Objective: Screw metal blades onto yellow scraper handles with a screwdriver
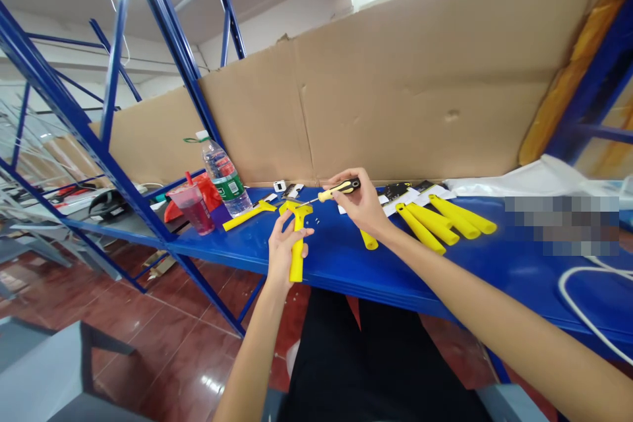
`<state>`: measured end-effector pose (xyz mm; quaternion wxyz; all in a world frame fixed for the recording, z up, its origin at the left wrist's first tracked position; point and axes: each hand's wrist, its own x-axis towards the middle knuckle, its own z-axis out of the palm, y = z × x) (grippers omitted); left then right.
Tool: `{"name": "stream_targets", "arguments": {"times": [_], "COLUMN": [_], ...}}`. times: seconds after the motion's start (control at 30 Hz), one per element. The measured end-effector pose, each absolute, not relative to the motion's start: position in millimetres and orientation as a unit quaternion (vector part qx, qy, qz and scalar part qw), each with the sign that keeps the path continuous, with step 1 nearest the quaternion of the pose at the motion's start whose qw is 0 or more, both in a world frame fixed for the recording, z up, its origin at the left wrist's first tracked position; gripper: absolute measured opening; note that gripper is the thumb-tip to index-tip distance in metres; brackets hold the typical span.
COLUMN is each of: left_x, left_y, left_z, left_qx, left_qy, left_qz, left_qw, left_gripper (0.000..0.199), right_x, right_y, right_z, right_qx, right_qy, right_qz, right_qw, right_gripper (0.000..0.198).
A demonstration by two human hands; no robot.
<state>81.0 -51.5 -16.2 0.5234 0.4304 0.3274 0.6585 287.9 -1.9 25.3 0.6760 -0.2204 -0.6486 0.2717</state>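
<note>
My left hand (285,245) is wrapped around the handle of a yellow T-shaped scraper (297,254), its head pointing away from me. In my right hand (364,203) is a screwdriver (341,189) with a cream and black handle. Its thin shaft points left, and the tip is at the scraper's head; whether it sits in a screw is too small to tell. A few tiny metal pieces (317,221) lie on the blue table just right of the head. Another yellow scraper (250,215) rests on the table to the left.
Several yellow handles (435,223) lie at the right beside black-and-white packets (397,192). A water bottle (226,175) and a red drink cup (192,206) stand at the left. Cardboard (395,92) walls the back of the blue table (341,267). A white cable (568,287) loops at right.
</note>
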Motion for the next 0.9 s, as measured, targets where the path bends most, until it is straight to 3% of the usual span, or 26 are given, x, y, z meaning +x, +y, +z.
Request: {"name": "stream_targets", "arguments": {"times": [0.3,0.5,0.7,0.9], "left_x": [81.5,81.2,82.7,80.7], "left_y": [-52.3,-52.6,-54.0,-49.9], "left_z": [-14.9,-14.4,-14.2,-16.7], "left_qx": [0.417,0.41,0.427,0.436], "left_qy": [0.34,0.347,0.342,0.343], "left_qz": [0.663,0.668,0.663,0.656], "left_qw": [0.521,0.515,0.511,0.511], "left_gripper": [0.084,0.084,0.085,0.082], "right_x": [286.4,283.1,284.5,281.1], "right_y": [-5.3,-8.3,-4.9,-12.7], "right_z": [29.8,29.2,27.8,33.7], "right_qx": [-0.303,-0.207,-0.308,-0.209], "right_qy": [-0.618,-0.648,-0.606,-0.635], "right_qz": [0.273,0.317,0.284,0.314], "right_qw": [0.673,0.661,0.676,0.674], "right_gripper": [0.044,0.038,0.046,0.039]}}
